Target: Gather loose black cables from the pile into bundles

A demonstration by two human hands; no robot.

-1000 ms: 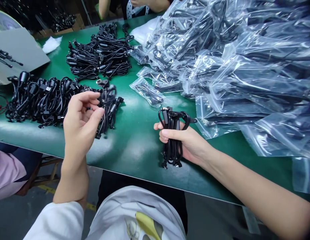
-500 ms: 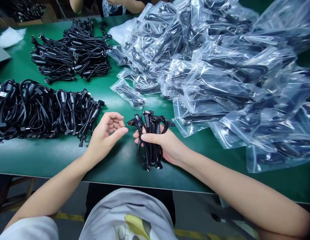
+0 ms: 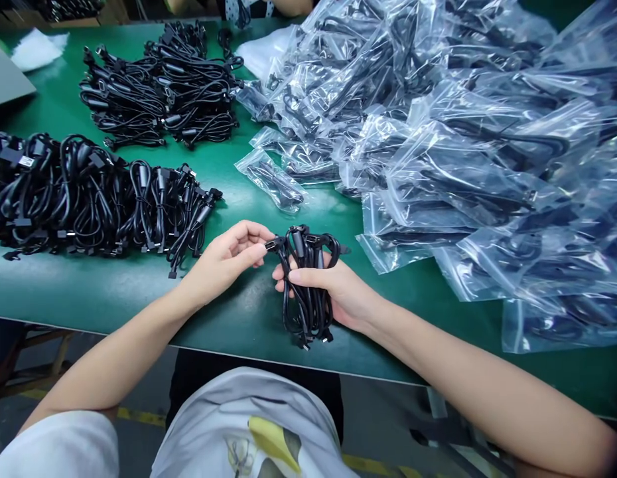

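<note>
A bunch of coiled black cables (image 3: 307, 292) stands upright in my right hand (image 3: 333, 282), whose thumb lies across the front and whose fingers wrap behind. Connectors show at its top and bottom ends. At the upper left of the bunch, one black cable connector (image 3: 272, 245) sticks out sideways. My left hand (image 3: 239, 251) has its thumb and fingertips closed on that connector. Part of the connector is hidden by the fingertips.
Coiled black cables form a row (image 3: 89, 199) at the left, with another pile (image 3: 162, 86) behind. Clear zip bags holding cables (image 3: 438, 146) heap up on the right of the green table (image 3: 229, 332). A single bagged cable (image 3: 271, 179) lies ahead. Another person's arm (image 3: 293, 5) shows at the far edge.
My left hand has moved right and closed from an open pose onto the protruding connector. My right hand keeps hold of the bunch. The whole view has shifted slightly.
</note>
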